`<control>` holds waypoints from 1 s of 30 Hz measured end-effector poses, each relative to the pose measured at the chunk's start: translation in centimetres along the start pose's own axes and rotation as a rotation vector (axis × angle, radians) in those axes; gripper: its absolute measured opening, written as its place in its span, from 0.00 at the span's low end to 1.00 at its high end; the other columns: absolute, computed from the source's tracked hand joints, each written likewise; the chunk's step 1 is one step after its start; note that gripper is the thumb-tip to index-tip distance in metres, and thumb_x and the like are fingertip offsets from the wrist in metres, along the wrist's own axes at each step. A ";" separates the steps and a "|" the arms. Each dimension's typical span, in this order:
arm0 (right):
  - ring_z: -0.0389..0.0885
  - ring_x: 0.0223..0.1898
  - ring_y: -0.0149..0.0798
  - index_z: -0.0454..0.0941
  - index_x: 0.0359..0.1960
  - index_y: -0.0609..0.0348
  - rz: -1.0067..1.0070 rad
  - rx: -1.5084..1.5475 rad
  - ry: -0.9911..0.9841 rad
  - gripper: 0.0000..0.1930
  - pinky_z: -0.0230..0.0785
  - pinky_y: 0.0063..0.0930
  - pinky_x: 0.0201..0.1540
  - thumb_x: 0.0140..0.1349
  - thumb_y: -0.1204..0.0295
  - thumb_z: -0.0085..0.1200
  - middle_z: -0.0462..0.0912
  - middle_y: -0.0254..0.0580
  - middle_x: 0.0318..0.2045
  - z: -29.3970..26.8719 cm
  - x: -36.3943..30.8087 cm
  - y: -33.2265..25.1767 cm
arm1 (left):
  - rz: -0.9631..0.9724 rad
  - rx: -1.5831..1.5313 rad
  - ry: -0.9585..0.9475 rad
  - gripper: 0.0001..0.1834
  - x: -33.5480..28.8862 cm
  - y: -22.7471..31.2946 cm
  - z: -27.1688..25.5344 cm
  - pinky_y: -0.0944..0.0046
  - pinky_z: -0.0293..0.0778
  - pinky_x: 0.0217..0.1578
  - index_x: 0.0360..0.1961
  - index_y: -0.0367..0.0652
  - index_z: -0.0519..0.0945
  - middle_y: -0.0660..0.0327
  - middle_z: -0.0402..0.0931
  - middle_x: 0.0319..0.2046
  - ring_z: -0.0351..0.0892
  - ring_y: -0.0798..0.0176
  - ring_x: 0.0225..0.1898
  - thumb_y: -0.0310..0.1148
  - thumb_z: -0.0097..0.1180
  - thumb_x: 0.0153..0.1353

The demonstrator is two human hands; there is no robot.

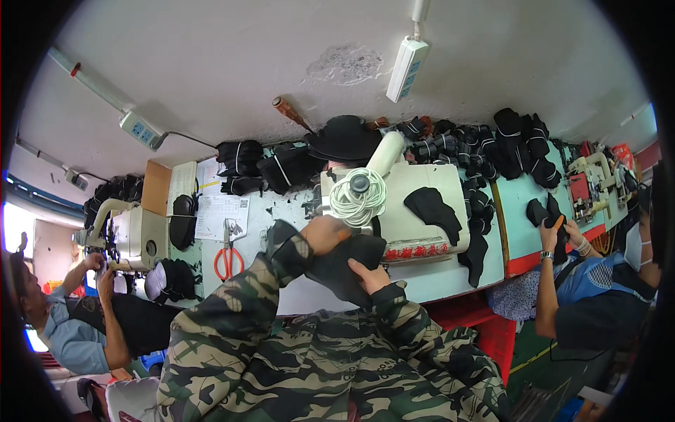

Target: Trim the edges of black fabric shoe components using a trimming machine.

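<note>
Just in front of a cream-coloured bench machine, my two hands hold one black, curved cut piece of material. My left hand is closed on its upper edge, with something orange on one finger. Lower down on the right, my right hand grips the piece, thumb on top and the other fingers hidden beneath. A similar black piece lies flat on the machine's top. A coil of white cord hangs around a knob on the machine, close beyond my left hand.
Orange-handled scissors lie left of my left arm, near printed sheets. Bundles of black pieces line the wall, beside a screwdriver. Co-workers sit at machines on both sides; the right one holds black pieces.
</note>
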State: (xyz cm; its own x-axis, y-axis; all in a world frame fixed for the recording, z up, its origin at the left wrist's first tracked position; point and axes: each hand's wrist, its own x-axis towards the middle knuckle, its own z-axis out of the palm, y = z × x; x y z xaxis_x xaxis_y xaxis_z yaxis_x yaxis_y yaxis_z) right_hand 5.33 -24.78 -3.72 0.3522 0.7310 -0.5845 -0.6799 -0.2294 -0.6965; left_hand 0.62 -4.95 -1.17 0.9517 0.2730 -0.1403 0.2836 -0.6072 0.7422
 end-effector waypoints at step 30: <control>0.78 0.38 0.34 0.73 0.49 0.58 0.034 0.157 0.124 0.22 0.71 0.27 0.35 0.52 0.66 0.63 0.78 0.35 0.40 0.1 -2.3 -0.9 | -0.298 0.211 -0.261 0.16 -1.0 4.3 -2.3 0.57 0.74 0.41 0.47 0.42 0.78 0.49 0.80 0.36 0.80 0.48 0.39 0.30 0.54 0.55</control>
State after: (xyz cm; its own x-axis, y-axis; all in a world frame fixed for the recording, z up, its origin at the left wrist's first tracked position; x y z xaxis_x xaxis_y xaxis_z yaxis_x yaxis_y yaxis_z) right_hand 5.03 -26.17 -1.70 0.3971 0.6377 -0.6601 -0.7811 -0.1427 -0.6078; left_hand 0.64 -6.05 3.65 0.8150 0.2780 -0.5084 0.5416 -0.6773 0.4980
